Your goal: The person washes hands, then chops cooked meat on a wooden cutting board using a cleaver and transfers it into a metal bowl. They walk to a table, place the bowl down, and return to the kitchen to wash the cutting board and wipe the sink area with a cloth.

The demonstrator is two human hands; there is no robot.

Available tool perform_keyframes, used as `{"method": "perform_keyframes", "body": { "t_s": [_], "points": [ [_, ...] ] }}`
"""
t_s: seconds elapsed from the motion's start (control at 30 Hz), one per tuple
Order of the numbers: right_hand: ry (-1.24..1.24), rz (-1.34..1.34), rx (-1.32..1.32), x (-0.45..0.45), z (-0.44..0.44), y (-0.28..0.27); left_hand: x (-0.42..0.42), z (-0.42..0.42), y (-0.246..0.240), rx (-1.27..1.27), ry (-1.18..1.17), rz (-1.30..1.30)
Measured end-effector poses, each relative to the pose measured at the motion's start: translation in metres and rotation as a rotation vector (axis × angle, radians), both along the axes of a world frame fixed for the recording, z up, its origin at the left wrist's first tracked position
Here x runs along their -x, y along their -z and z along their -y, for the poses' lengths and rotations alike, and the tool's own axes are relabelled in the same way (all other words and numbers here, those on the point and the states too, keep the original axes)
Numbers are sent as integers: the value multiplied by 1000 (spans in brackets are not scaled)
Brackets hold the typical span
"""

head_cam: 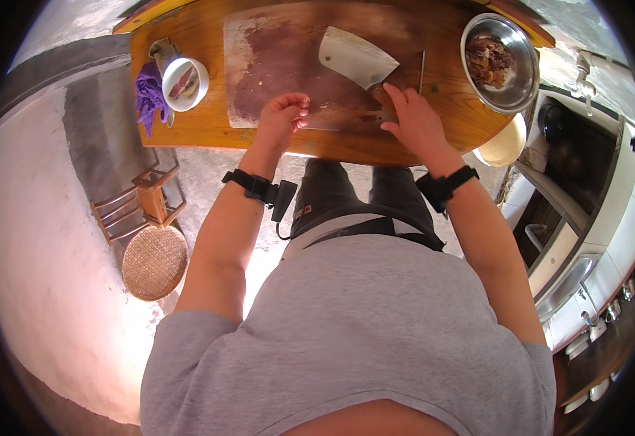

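Note:
A cleaver [358, 56] lies on the stained cutting mat [241, 71] on the wooden table [211, 131], its blade towards the far left. My right hand [416, 120] is at the cleaver's handle, fingers stretched along it; whether they grip it cannot be told. Above the mat's near edge is my left hand [283, 117], fingers curled, with nothing plainly seen between them. Pieces of meat [489, 61] lie in a steel bowl [467, 41] at the table's right end. On the left, a white bowl [201, 68] holds more meat pieces beside a purple cloth [150, 95].
A thin rod-like item [422, 71] lies right of the cleaver. Below the table's right end is a pale round container [508, 144]. A wooden chair [151, 196] and a woven round tray [155, 263] stand at left. A sink [568, 283] is at right.

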State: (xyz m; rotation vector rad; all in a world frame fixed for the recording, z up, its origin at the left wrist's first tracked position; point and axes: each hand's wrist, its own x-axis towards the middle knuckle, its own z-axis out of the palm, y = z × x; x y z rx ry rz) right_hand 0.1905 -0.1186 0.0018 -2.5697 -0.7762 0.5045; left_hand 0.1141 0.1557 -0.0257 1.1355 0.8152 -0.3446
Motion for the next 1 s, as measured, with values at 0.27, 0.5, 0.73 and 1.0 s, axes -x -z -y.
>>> {"method": "perform_keyframes", "body": {
  "t_s": [0.27,0.5,0.73,1.0],
  "points": [
    [60,-58,-223,5,-3,-14,26,-15,-2,53,-11,-66],
    [504,-964,-440,49,6,-35,41,-34,3,38,-12,-50],
    [539,-928,-336,66,14,-29,57,-46,8,15,-12,-45],
    [38,-261,-81,82,-9,-50,56,-48,7,50,8,-13]
  ]
}}
